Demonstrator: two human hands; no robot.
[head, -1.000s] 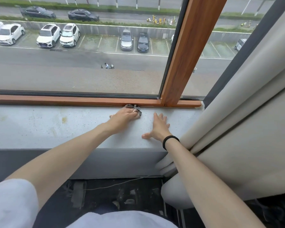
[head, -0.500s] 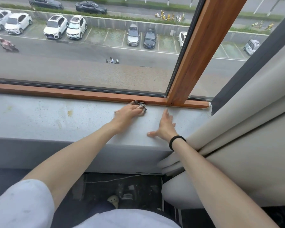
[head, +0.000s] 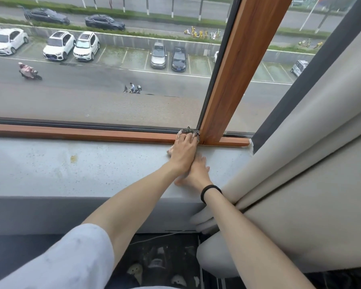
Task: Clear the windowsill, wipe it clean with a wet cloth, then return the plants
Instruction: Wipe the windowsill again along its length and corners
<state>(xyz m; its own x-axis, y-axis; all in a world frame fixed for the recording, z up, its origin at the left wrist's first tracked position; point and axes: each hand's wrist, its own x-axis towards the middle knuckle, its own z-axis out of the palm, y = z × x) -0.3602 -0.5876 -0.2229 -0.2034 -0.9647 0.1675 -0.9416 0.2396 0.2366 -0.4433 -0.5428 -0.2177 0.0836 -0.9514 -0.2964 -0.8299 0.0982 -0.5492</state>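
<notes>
Your windowsill (head: 92,174) is a pale grey, speckled slab running under the wooden frame (head: 81,132). A yellowish stain (head: 73,158) sits on its left part, toward the back. At the back edge, where the frame's upright meets its bottom rail, your left hand (head: 182,153) grips a bunched cloth (head: 189,131) and presses it into that corner. Your right hand (head: 198,173) lies flat on the slab nearer the front edge, its fingers partly under your left wrist. The curtain (head: 279,163) touches the slab's right end.
</notes>
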